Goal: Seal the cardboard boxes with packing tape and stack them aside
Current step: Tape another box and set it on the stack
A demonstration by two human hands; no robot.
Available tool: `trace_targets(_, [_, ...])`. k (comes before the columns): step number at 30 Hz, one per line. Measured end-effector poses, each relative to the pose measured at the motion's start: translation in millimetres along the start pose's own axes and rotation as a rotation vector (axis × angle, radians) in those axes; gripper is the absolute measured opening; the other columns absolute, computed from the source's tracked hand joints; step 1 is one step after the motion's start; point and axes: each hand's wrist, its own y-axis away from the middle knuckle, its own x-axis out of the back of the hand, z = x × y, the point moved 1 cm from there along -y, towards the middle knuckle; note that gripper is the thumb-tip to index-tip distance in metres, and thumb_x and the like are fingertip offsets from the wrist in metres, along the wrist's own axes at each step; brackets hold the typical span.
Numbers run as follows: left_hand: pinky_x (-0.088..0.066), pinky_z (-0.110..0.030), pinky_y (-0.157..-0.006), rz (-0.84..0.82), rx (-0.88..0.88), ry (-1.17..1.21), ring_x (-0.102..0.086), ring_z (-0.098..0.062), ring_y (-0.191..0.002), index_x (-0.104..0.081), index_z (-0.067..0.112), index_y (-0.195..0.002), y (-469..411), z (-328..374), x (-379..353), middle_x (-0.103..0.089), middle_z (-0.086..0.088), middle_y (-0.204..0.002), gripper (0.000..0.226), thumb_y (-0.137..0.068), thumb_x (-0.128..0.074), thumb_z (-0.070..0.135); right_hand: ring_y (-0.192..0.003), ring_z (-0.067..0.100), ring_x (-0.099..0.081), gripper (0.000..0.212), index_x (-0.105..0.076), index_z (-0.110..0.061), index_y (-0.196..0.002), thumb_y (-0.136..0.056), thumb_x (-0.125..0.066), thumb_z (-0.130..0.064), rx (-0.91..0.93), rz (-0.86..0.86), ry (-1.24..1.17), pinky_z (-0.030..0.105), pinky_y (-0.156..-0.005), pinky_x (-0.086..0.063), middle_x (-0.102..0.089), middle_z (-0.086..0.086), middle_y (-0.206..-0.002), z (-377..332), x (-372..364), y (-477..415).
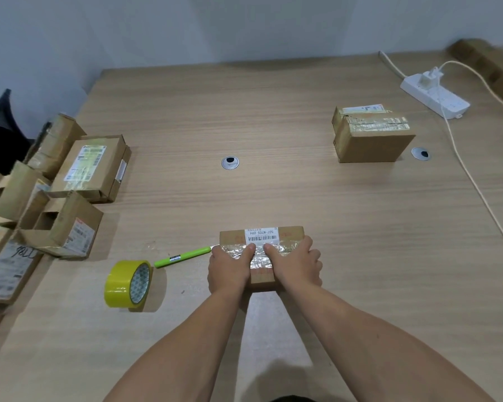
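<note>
A small cardboard box (262,234) with a white barcode label lies on the wooden table (273,117) in front of me. Clear tape runs across its top. My left hand (230,268) and my right hand (298,265) both lie on the box, thumbs pressing the tape near the middle, fingers curling over the box's left and right sides. A yellow roll of packing tape (128,284) stands on edge to the left. A green utility knife (183,256) lies between the roll and the box. A taped box (370,134) sits at the far right.
Several cardboard boxes (90,166), some with open flaps, crowd the table's left edge. A white power strip (434,95) with a cable trailing down the right side lies at the far right. Two round cable grommets (230,163) are set into the tabletop.
</note>
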Motion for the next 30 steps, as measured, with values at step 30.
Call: trace_targets(30, [-0.047,-0.036,-0.084,-0.218,0.101,0.47,-0.062,-0.02,-0.091,-0.068,0.022,-0.089,-12,-20,19,-0.068,0.002,-0.093,0.025,-0.096,-0.052,0.04,-0.107,0.024,-0.053,0.039,-0.049,-0.026,-0.143,-0.106,-0.042,-0.038,0.095,-0.042,-0.33,0.036,-0.088,-0.042,-0.059,0.007,-0.133,19,20,-8])
